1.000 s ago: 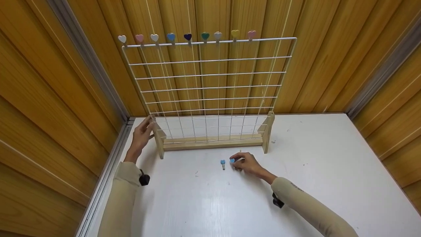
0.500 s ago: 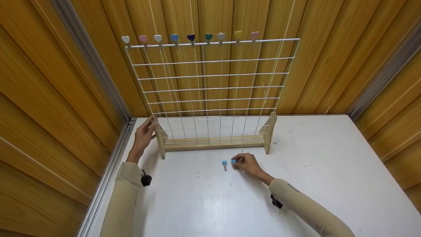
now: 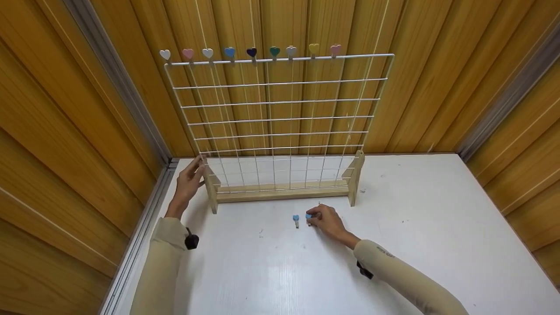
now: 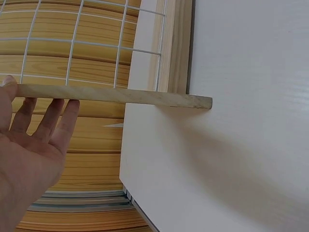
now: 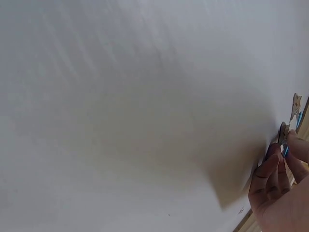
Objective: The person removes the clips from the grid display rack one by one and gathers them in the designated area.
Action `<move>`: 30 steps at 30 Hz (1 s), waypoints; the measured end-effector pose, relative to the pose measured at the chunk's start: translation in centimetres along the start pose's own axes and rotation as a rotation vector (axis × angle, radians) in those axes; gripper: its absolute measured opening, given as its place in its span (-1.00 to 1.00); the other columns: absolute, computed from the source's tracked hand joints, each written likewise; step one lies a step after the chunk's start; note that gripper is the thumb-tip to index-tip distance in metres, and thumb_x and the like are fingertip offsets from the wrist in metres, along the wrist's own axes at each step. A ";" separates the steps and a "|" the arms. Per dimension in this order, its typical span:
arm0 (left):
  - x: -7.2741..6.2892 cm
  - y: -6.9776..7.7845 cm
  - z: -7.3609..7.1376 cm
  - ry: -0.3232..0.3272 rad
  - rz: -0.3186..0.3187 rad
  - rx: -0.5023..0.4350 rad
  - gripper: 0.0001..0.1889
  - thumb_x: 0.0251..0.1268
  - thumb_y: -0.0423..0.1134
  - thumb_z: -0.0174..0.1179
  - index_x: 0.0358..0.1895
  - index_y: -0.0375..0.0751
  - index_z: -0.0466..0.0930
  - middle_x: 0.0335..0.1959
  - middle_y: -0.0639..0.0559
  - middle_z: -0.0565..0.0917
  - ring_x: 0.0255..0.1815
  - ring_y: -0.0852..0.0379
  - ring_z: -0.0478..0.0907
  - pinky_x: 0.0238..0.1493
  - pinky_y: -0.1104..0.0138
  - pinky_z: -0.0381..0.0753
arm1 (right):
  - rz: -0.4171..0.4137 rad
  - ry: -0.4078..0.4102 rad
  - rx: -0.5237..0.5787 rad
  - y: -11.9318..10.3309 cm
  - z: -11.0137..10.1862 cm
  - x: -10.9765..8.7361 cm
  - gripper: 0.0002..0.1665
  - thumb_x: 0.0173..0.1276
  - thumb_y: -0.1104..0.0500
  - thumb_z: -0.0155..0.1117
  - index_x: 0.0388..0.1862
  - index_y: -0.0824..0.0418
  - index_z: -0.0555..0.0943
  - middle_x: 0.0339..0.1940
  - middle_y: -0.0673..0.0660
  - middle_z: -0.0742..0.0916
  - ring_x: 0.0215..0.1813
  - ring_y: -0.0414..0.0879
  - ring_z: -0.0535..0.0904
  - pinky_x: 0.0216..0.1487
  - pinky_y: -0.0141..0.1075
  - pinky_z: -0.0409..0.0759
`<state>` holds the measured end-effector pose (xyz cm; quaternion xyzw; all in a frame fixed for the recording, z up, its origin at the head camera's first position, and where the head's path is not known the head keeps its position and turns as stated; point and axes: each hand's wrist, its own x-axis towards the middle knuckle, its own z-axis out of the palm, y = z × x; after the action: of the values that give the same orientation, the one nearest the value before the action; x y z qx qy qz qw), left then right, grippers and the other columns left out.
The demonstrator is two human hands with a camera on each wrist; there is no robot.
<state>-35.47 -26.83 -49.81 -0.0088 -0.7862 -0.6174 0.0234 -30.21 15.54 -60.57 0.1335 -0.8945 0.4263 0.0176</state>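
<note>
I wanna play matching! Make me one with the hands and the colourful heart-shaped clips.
1. Left hand
2. Right hand
3. Yellow heart-shaped clip
4. Loose blue heart-shaped clip

A. on the top bar of the silvery wire rack
B. on the white table
C. gripping the pale wooden side support
D. pinching another blue heart-shaped clip

Pairs: 1-C; 2-D; 3-A; 4-B

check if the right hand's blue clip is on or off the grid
Off: the right hand pinches the blue heart clip in front of the wire grid.
</note>
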 end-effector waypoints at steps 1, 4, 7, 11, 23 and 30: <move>0.0 0.0 0.0 0.003 -0.005 0.000 -0.41 0.70 -0.09 -0.10 0.66 0.01 0.05 0.67 -0.16 0.11 0.62 -0.20 0.18 0.50 -0.10 0.41 | -0.005 0.001 -0.005 0.0 0.0 0.0 -0.77 0.29 0.36 0.45 -0.07 0.41 0.76 -0.14 0.28 0.80 -0.21 0.03 0.73 0.03 -0.02 0.74; -0.2 0.2 0.0 -0.004 -0.012 -0.007 -0.41 0.70 -0.10 -0.10 0.67 0.05 0.04 0.68 -0.14 0.09 0.63 -0.20 0.16 0.52 -0.12 0.39 | -0.014 0.001 -0.013 0.0 0.0 -0.1 -0.74 0.31 0.34 0.43 -0.04 0.42 0.75 -0.14 0.28 0.80 -0.23 0.00 0.72 0.21 0.13 0.65; -0.3 0.3 0.0 -0.014 -0.009 -0.019 -0.41 0.70 -0.10 -0.11 0.67 0.04 0.04 0.68 -0.15 0.07 0.64 -0.21 0.14 0.52 -0.12 0.38 | -0.014 -0.001 0.009 0.0 -0.3 -0.1 -0.70 0.32 0.35 0.42 0.01 0.45 0.72 -0.15 0.31 0.78 -0.27 0.00 0.71 0.05 -0.07 0.73; -0.4 0.4 0.0 -0.009 -0.005 -0.024 -0.42 0.70 -0.10 -0.10 0.66 0.01 0.06 0.67 -0.18 0.10 0.62 -0.24 0.17 0.51 -0.12 0.40 | -0.018 -0.020 0.085 -0.4 -1.3 0.2 -0.67 0.34 0.36 0.39 0.04 0.52 0.67 -0.14 0.41 0.75 -0.34 0.15 0.74 -0.39 -0.45 0.64; -0.2 0.5 -0.2 0.002 -0.006 0.011 -0.42 0.70 -0.09 -0.11 0.66 0.02 0.06 0.67 -0.15 0.11 0.61 -0.20 0.20 0.48 -0.07 0.45 | -0.034 -0.091 0.158 -3.2 -6.4 1.0 -0.75 0.44 0.34 0.30 0.02 0.45 0.70 -0.10 0.41 0.78 -0.29 0.20 0.76 -0.45 -0.51 0.64; -0.4 0.4 0.1 -0.011 -0.024 0.031 -0.41 0.70 -0.07 -0.12 0.67 0.06 0.02 0.68 -0.15 0.08 0.63 -0.22 0.16 0.50 -0.08 0.42 | -0.048 -0.064 0.145 -3.9 -9.9 1.3 -0.72 0.50 0.32 0.25 0.10 0.44 0.67 -0.06 0.43 0.76 -0.28 0.07 0.75 -0.36 -0.32 0.76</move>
<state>-35.03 -26.68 -49.50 -0.0023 -0.7959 -0.6053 0.0117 -31.30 20.46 -51.10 0.1696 -0.8579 0.4849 -0.0105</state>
